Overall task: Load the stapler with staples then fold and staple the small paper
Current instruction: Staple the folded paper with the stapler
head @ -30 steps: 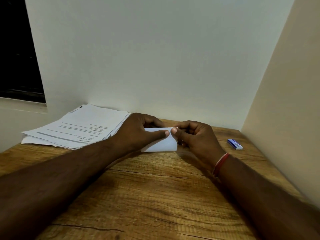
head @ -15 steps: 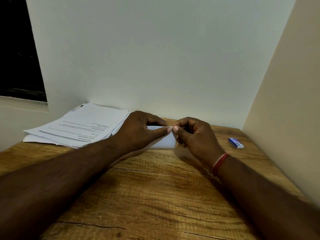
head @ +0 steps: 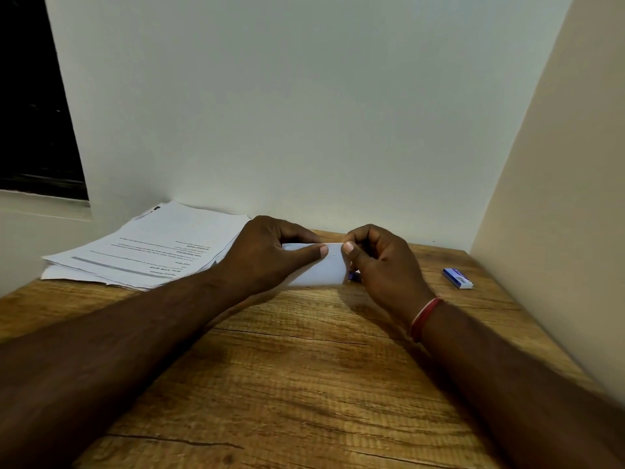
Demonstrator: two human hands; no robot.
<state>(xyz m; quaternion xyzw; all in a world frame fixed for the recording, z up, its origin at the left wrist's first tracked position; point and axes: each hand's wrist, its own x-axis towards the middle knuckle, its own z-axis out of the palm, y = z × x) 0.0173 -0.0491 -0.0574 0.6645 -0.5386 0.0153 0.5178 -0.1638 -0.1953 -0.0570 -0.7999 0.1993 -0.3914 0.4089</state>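
Item: small white folded paper [head: 324, 270], far centre of brown wooden table [head: 304, 384]. Grip: left hand [head: 267, 255], right hand [head: 384, 264] each pinch upper edge. Judged light, limp, easily creased; hold by edges.

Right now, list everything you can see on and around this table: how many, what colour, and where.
small paper: one, white, folded, between the two hands at the far middle of the table
paper stack: one pile, white with printed text, far left
small box: one, blue and white, lying flat, far right
blue object: one, mostly hidden behind the small paper; cannot tell what it is
table: one, brown wood grain
wall: white, behind the table
side panel: one, beige, right
window: one, dark, upper left
wrist band: one, red, right wrist
left hand: fingers pinch the small paper's left part
right hand: fingers pinch its upper right edge
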